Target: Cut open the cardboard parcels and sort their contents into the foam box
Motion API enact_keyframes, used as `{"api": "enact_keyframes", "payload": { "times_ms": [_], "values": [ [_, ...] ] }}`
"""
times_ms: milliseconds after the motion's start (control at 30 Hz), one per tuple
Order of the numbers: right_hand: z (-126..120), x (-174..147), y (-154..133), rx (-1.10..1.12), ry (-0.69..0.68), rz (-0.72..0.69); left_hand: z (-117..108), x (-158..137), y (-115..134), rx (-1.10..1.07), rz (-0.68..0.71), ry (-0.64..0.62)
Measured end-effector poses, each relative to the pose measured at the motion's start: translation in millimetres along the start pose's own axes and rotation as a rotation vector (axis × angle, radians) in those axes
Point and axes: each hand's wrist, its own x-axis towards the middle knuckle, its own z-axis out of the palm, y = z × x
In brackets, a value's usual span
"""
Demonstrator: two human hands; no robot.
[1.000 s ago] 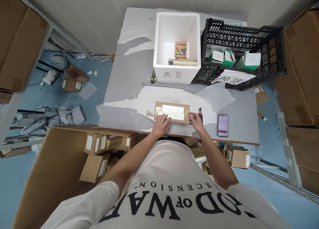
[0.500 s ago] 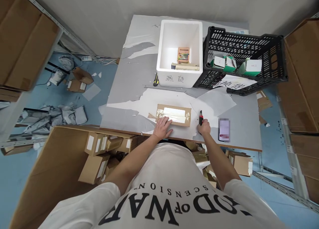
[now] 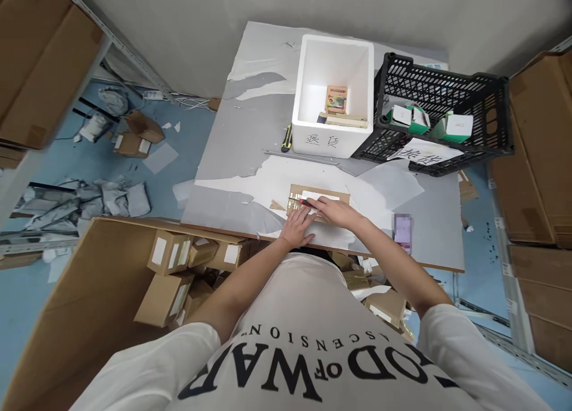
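A small taped cardboard box [image 3: 295, 193] with a white label lies near the front edge of the table, partly covered by both hands. My left hand [image 3: 298, 227] rests on its near left side, fingers stretched out. Gripped in my right hand [image 3: 336, 211] is a red and black utility knife [image 3: 304, 202]. Its blade points left over the left part of the box, just above my left fingertips. Whether the blade touches the tape I cannot tell.
Behind the box stand a white foam bin [image 3: 333, 140] with books and a black crate [image 3: 447, 89] with green-and-white boxes. A yellow utility knife [image 3: 286, 139] lies beside the bin, a phone [image 3: 403, 232] to the right. A large carton [image 3: 89, 292] of parcels stands front left.
My right hand has brought the utility knife left from the bare table onto the box. The left hand stays at the box's near left side. The view has shifted slightly.
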Motion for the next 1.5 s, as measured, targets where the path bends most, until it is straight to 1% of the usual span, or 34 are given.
{"api": "enact_keyframes", "payload": {
  "times_ms": [100, 233, 533, 733, 867, 1000, 1167, 1267, 1400, 1500],
  "values": [
    [1.7, 7.4, -0.7, -0.113, -0.026, -0.030, -2.2, -0.5, -0.7, -0.005, 0.009, -0.016],
    [-3.7, 7.4, -2.8, -0.192, -0.035, -0.035, -4.8, -1.6, -1.9, -0.004, 0.030, -0.035],
    [-12.4, 5.5, -7.5, -0.265, -0.049, -0.054, -9.7, -2.1, -2.8, 0.001, 0.047, -0.069],
    [-13.5, 1.2, -9.7, -0.364, -0.079, -0.005, -11.7, -2.8, -4.9, -0.024, 0.072, -0.072],
    [-15.5, -5.7, -6.6, -0.366, -0.112, 0.015, -11.9, -3.4, -5.8, -0.047, 0.080, -0.064],
    [-20.4, -27.6, 8.0, -0.354, -0.139, 0.083, -13.0, -2.4, -5.7, -0.040, 0.076, -0.076],
    [-23.9, -77.6, 40.8, -0.365, -0.157, 0.185, -10.0, -1.7, -5.6, -0.032, 0.063, -0.073],
    [-23.6, -102.8, 55.1, -0.372, -0.169, 0.227, -8.0, -2.0, -5.3, -0.038, 0.051, -0.070],
    [-21.5, -119.6, 62.3, -0.338, -0.155, 0.258, -9.4, -2.0, -4.0, -0.032, 0.054, -0.085],
    [-16.6, -127.9, 62.7, -0.330, -0.115, 0.245, -12.2, -1.8, -3.2, -0.029, 0.044, -0.077]
  ]
}}
